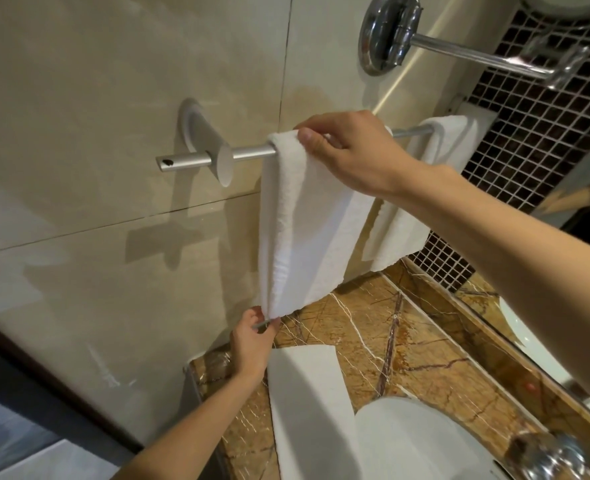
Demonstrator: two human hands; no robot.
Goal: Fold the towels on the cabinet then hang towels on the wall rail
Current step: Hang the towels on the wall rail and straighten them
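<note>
We hold a towel [304,220] draped over the rail [252,152].
Our right hand [352,150], reaching across, pinches its fold on the rail; our left hand [252,344], raised from below, pinches its bottom corner.

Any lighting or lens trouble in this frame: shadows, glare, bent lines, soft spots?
Head view: wide-angle lens bends the tile joints; the rail casts a soft shadow on the wall below; glare streaks the chrome fitting top right; the towel, pinched by the right hand and left hand, is sharp; the chrome object bottom right is blurred.
</note>
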